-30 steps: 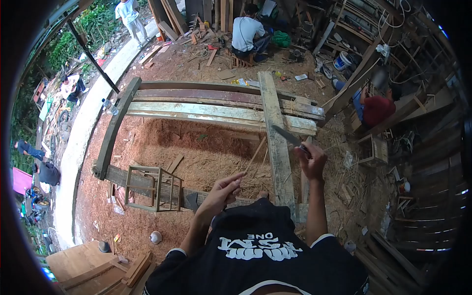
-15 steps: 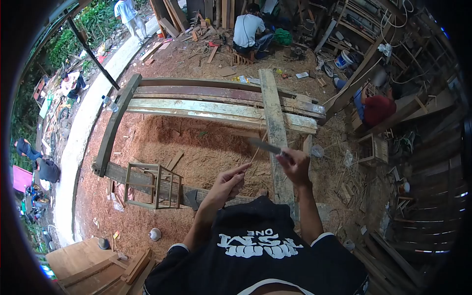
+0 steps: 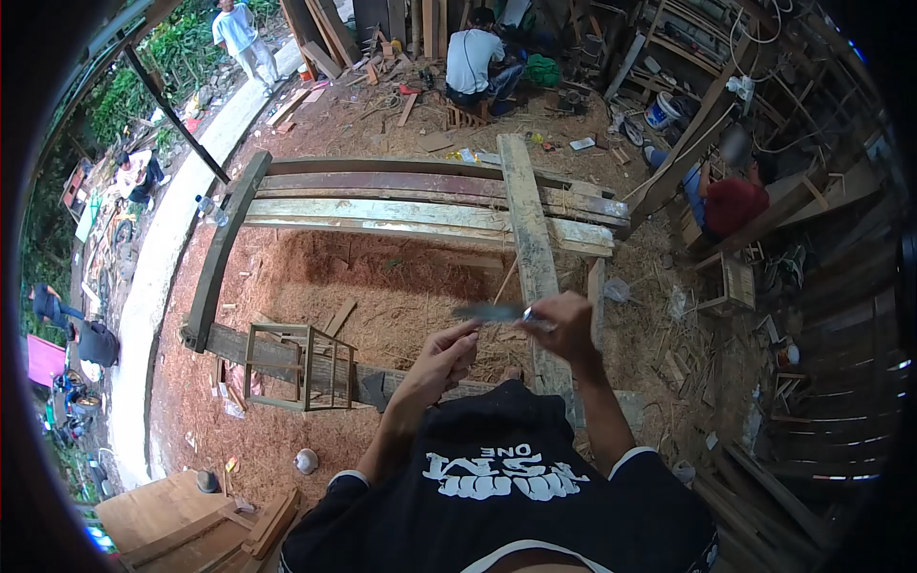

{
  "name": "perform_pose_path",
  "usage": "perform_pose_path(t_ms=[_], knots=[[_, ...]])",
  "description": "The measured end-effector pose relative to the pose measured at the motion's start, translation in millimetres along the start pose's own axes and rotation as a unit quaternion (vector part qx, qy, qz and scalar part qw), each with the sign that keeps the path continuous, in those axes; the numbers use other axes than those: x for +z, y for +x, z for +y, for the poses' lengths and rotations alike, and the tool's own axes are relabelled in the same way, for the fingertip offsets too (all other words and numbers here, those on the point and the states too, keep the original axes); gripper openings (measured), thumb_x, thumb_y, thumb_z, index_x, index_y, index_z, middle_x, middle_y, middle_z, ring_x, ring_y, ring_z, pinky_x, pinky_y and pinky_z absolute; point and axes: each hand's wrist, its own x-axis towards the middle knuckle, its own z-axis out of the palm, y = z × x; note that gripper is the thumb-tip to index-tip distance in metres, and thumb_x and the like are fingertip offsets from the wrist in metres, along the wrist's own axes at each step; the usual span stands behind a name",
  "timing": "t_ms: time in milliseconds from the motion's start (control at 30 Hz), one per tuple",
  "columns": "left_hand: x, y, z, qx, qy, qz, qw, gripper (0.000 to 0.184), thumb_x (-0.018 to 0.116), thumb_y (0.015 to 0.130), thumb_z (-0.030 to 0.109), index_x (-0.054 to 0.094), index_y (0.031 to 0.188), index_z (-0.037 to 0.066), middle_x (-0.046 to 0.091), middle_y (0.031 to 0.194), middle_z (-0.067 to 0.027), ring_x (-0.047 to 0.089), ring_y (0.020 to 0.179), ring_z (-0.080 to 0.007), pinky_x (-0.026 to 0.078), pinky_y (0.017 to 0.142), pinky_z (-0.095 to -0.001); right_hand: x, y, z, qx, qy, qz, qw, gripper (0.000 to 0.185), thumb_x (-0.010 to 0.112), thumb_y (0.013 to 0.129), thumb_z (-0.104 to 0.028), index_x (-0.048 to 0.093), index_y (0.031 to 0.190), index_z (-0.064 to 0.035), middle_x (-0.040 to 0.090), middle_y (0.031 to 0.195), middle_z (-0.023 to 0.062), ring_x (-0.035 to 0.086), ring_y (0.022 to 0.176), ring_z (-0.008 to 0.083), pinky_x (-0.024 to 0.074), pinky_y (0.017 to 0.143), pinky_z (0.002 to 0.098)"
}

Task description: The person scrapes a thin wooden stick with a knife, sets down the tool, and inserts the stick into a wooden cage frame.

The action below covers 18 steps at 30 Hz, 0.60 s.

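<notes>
A knife [image 3: 485,313] is gripped in my right hand [image 3: 567,329], its blade pointing left and smeared a little by motion. My left hand [image 3: 441,368] is closed in a pinch on a thin wooden stick [image 3: 507,279], which slants up and to the right past the blade. The blade lies across the stick just above my left fingertips; whether its edge touches the wood I cannot tell. Both hands are in front of my chest. Beyond the knife stands an upright-looking plank [image 3: 528,220], laid across the bench.
Long boards [image 3: 382,210] lie across a rough timber bench. A small wooden frame [image 3: 304,368] stands at its near left. Sawdust [image 3: 373,272] covers the ground. One person [image 3: 475,62] crouches at the back, another [image 3: 734,205] sits at right, and several are along the path [image 3: 143,334].
My right hand and the knife have moved down and left, bringing the blade from above the stick's middle to close over my left fingertips. The left hand stays nearly in place.
</notes>
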Motion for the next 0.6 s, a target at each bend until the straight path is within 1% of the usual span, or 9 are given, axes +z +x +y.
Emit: perform_pose_path(t_ms=[67, 167, 200, 300, 333, 433, 467, 567, 600], knots=[[3.4, -6.1, 3.9, -0.005, 0.002, -0.003, 1.0, 0.045, 0.054, 0.105, 0.017, 0.047, 0.147, 0.004, 0.034, 0.072, 0.0097, 0.028, 0.057, -0.0012, 0.023, 0.046, -0.0182, -10.2, -0.1, 9.6, 0.07, -0.038, -0.006, 0.997, 0.04, 0.077, 0.083, -0.048, 0.069, 0.073, -0.0103, 0.063, 0.06, 0.0034, 0.062, 0.054, 0.023, 0.0458, 0.054, 0.0356], [-2.7, -4.9, -5.4, -0.022, 0.016, 0.009, 1.0, 0.045, 0.054, 0.105, 0.016, 0.047, 0.147, 0.004, 0.034, 0.072, 0.0093, 0.028, 0.057, -0.0017, 0.023, 0.046, -0.0185, -0.2, 3.3, -16.1, -0.065, 0.011, 0.014, 0.998, 0.039, 0.076, 0.084, -0.047, 0.069, 0.072, -0.01, 0.063, 0.06, 0.0038, 0.063, 0.055, 0.0226, 0.0465, 0.054, 0.035], [-5.4, -3.2, -8.2, -0.035, 0.026, 0.011, 0.999, 0.045, 0.054, 0.105, 0.016, 0.046, 0.147, 0.004, 0.034, 0.072, 0.0091, 0.028, 0.057, -0.0018, 0.023, 0.046, -0.0186, -1.7, 4.8, -19.6, -0.069, 0.017, -0.02, 0.997, 0.039, 0.076, 0.084, -0.047, 0.07, 0.074, -0.01, 0.064, 0.059, 0.0048, 0.065, 0.056, 0.0233, 0.0472, 0.054, 0.0361], [-1.1, -10.1, 1.2, 0.003, 0.007, -0.017, 1.0, 0.046, 0.054, 0.105, 0.016, 0.046, 0.148, 0.003, 0.033, 0.072, 0.0092, 0.028, 0.058, -0.002, 0.023, 0.047, -0.0188, -5.1, 4.5, 18.0, 0.098, 0.012, 0.04, 0.994, 0.04, 0.077, 0.083, -0.05, 0.071, 0.075, -0.0112, 0.063, 0.059, 0.0049, 0.065, 0.056, 0.0239, 0.0476, 0.055, 0.0379], [-1.9, -10.9, -1.2, 0.001, 0.019, -0.016, 1.0, 0.047, 0.054, 0.104, 0.017, 0.045, 0.148, 0.003, 0.032, 0.072, 0.0093, 0.028, 0.059, -0.0021, 0.024, 0.047, -0.0187, -14.5, 3.7, 18.2, 0.11, 0.001, 0.018, 0.994, 0.04, 0.076, 0.084, -0.05, 0.072, 0.076, -0.0113, 0.063, 0.059, 0.0049, 0.065, 0.055, 0.0246, 0.0475, 0.054, 0.0385], [-0.7, -8.5, -4.7, -0.001, 0.042, -0.012, 0.999, 0.049, 0.054, 0.104, 0.018, 0.043, 0.149, 0.002, 0.03, 0.072, 0.0098, 0.028, 0.06, -0.0021, 0.025, 0.048, -0.0186, -1.6, 0.8, -13.0, -0.071, 0.009, 0.027, 0.997, 0.042, 0.072, 0.087, -0.049, 0.07, 0.075, -0.0099, 0.063, 0.058, 0.0044, 0.064, 0.052, 0.0236, 0.0469, 0.053, 0.0363], [2.0, -8.1, -3.2, -0.001, 0.038, -0.01, 0.999, 0.047, 0.054, 0.104, 0.017, 0.045, 0.148, 0.002, 0.031, 0.072, 0.01, 0.028, 0.059, -0.0019, 0.024, 0.047, -0.0186, -1.9, -0.9, -15.7, -0.076, 0.011, -0.01, 0.997, 0.041, 0.072, 0.088, -0.049, 0.071, 0.075, -0.0103, 0.064, 0.059, 0.0041, 0.064, 0.052, 0.0231, 0.0473, 0.053, 0.0366], [-6.0, -7.1, -8.8, 0.01, 0.053, 0.0, 0.999, 0.046, 0.054, 0.105, 0.017, 0.046, 0.148, 0.004, 0.033, 0.071, 0.0101, 0.028, 0.057, -0.0015, 0.023, 0.047, -0.0186, -8.2, -3.6, 29.9, 0.154, 0.025, 0.038, 0.987, 0.04, 0.074, 0.086, -0.05, 0.071, 0.075, -0.0123, 0.063, 0.059, 0.0033, 0.064, 0.054, 0.0215, 0.0485, 0.057, 0.037], [-10.6, -4.3, -11.6, 0.021, 0.063, 0.005, 0.998, 0.046, 0.054, 0.104, 0.017, 0.046, 0.148, 0.004, 0.033, 0.071, 0.01, 0.028, 0.057, -0.0014, 0.023, 0.047, -0.0186, -17.3, -1.9, 29.1, 0.164, -0.018, 0.029, 0.986, 0.038, 0.075, 0.085, -0.049, 0.071, 0.075, -0.0127, 0.062, 0.058, 0.0032, 0.063, 0.054, 0.0209, 0.0471, 0.054, 0.0357]])
